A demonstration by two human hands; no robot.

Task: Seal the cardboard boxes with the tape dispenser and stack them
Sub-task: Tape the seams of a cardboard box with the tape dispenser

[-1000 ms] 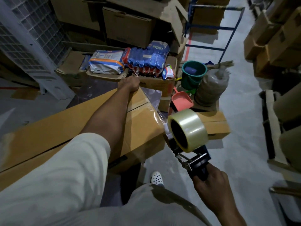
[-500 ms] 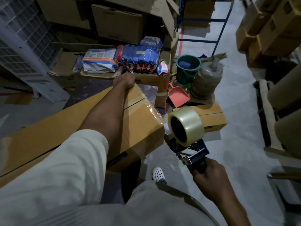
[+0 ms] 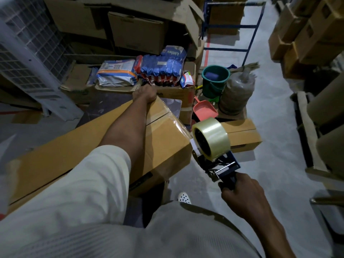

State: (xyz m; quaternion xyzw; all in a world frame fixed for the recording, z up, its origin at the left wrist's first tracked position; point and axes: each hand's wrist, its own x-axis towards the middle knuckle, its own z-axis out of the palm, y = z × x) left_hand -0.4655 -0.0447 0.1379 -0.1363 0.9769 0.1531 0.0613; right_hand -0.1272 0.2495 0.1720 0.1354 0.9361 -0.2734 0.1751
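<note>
A long brown cardboard box (image 3: pixel 74 148) lies across the lower left, with clear tape shining over its right end. My left hand (image 3: pixel 146 94) grips the box's far top corner, fingers curled over the edge. My right hand (image 3: pixel 242 194) grips the dark handle of the tape dispenser (image 3: pixel 212 144), whose clear tape roll sits against the box's right end face. A smaller cardboard box (image 3: pixel 242 135) lies on the floor just behind the roll.
Stacked cartons (image 3: pixel 137 32) and blue and white packets (image 3: pixel 163 66) crowd the back. A green bucket (image 3: pixel 216 79), a tied sack (image 3: pixel 236 92) and a pink scoop (image 3: pixel 204 112) stand right of them. More cartons (image 3: pixel 309 34) line the right. Grey floor (image 3: pixel 275 157) lies between.
The tape dispenser has stayed at the box's right end, shifting only slightly. My left hand keeps its hold on the far corner.
</note>
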